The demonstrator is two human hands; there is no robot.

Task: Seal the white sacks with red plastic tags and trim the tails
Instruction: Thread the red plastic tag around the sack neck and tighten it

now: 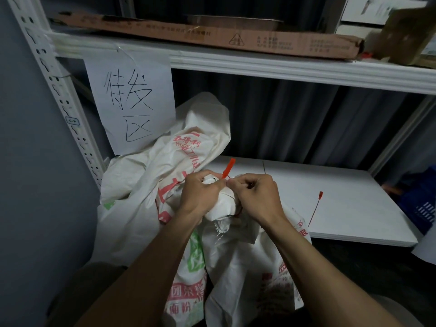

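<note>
A white sack [238, 267] with red and green print stands in front of me, its neck bunched into a twisted knob. My left hand [200, 194] grips that bunched neck. My right hand [254, 197] pinches the thin strap of a red plastic tag [228, 168], whose flat end sticks up between my hands. A second red tag [315, 208] lies loose on the white shelf board to the right. Another white sack [188, 142] leans behind, at the left of the shelf.
White shelf board [342, 204] extends right of the sacks. A handwritten paper sign [132, 102] hangs from the upper shelf rail [283, 67], which carries a flat cardboard box [212, 34]. A perforated metal upright [59, 90] stands left. A blue crate [422, 208] sits far right.
</note>
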